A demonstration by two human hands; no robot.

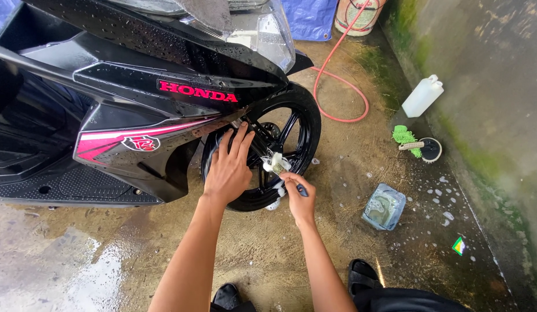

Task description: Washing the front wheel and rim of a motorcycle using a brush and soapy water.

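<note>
Foam clings to a small brush (276, 166), which is pinched by its dark handle in the fingers of the right hand (297, 199) and pressed against the spokes of the front wheel (263, 147), low on the wet black scooter (124, 104); the bristle end is turned into the rim, seemingly so that the gaps between the spokes can be reached. The left hand (228, 170) is laid flat on the tyre with fingers spread and loose, nothing being gripped; the wheel appears to be steadied by it while the brush is worked. The wheel is partly covered above by the scooter's front panel, so that only its lower and right parts are seen.

Just to the right of the wheel, a clear tub (384, 206) of soapy water is set on the wet concrete floor (268, 254), within easy reach of the right arm; farther off, by the mossy wall (488, 86), a green mop-like washing mitt (405, 137) and a round brush (430, 149) are lying, with a white plastic jug (423, 96) behind them; a red hose (338, 75) is looped across the floor beyond the wheel. Black sandals (361, 276) are seen at the bottom edge; nothing is found between the hands and the wheel.
</note>
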